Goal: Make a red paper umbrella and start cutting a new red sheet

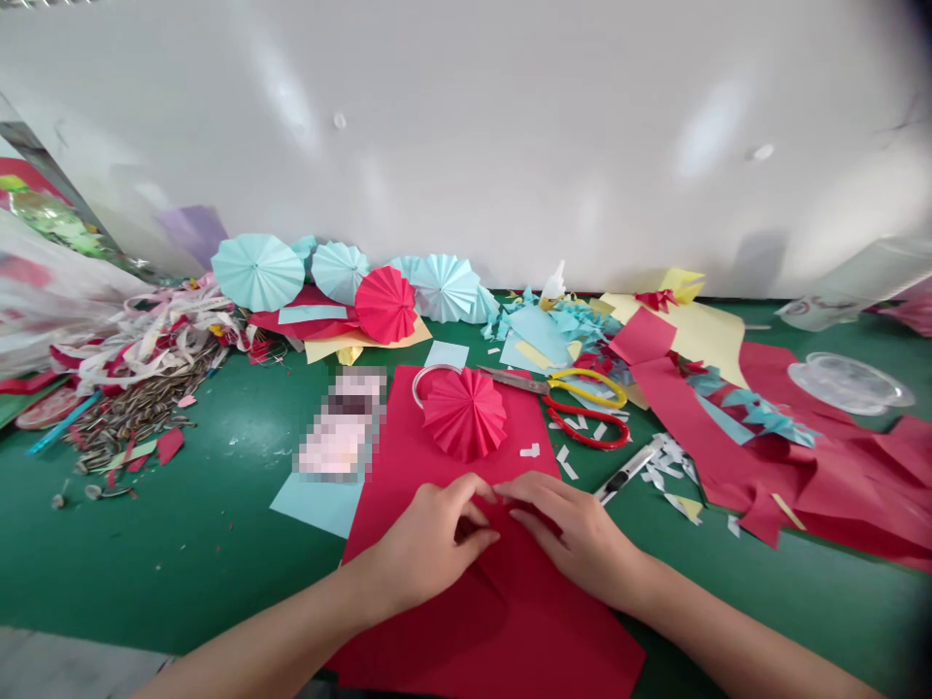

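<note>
Rising across the top of the frame, a white wall [466, 97] stood behind the green table [218, 553]. A large red sheet [524, 621] lay from the centre to the bottom edge. Over its middle, the left hand [429, 544] and right hand [582, 534] faced each other, fingertips nearly meeting; the fingers of both were curved and narrowly spaced, and whether they held anything small could not be told. Pale blue rosettes [258, 274] stood along the wall at upper left and centre. Just above the hands, a pleated red rosette [466, 416] rested on the sheet, beside scissors [524, 382]. Right of centre lay a utility knife [627, 474], then tiny white scraps [664, 456].
</note>
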`<state>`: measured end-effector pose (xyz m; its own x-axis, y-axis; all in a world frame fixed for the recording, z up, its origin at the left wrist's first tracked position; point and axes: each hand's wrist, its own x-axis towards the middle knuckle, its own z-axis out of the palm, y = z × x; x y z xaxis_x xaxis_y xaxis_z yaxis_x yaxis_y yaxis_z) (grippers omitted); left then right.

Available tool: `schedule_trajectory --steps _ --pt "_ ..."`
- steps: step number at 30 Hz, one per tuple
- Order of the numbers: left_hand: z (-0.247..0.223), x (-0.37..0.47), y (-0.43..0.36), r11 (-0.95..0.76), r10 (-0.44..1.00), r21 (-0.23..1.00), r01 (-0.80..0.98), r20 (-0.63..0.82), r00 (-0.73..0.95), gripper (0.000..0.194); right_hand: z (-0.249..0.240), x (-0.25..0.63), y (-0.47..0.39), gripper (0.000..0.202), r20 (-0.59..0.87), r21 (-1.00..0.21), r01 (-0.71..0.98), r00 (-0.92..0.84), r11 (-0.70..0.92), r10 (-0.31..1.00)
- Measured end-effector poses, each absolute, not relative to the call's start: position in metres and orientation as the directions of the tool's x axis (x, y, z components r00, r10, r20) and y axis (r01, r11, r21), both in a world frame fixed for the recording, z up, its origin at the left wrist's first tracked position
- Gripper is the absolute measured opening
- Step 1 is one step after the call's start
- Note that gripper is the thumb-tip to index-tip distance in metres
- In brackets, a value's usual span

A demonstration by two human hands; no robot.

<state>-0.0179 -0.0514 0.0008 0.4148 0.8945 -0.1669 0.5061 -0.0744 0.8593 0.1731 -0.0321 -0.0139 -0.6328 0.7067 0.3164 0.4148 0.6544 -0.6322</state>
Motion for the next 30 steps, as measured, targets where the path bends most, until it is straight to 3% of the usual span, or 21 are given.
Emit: schedule_trajectory --steps 6,11,17,22,30 --pt "0.0 -0.018 -0.053 -0.221 0.88 0.78 0.586 -0.1 0.465 0.016 -0.015 0.173 -0.031 0.022 0.418 -0.569 0.422 -0.591 0.706 0.69" --pt "-0.001 -0.018 -0.054 -0.597 0.753 0.48 0.643 0.058 0.655 0.017 -0.02 0.17 -0.03 0.02 0.42 -0.497 0.468 -0.608 0.731 0.674" --pt "-0.009 -0.018 -0.055 -0.683 0.716 0.282 0.674 0.079 0.693 0.019 -0.025 0.167 -0.031 0.02 0.411 -0.411 0.473 -0.666 0.779 0.622" --pt "-0.009 -0.019 -0.055 -0.713 0.694 0.23 0.662 0.096 0.714 0.02 -0.022 0.171 -0.033 0.024 0.383 -0.325 0.462 -0.733 0.825 0.562" --pt "-0.013 -0.022 -0.054 -0.778 0.621 0.209 0.593 0.114 0.775 0.047 -0.018 0.173 -0.035 0.032 0.359 -0.226 0.476 -0.77 0.85 0.527"
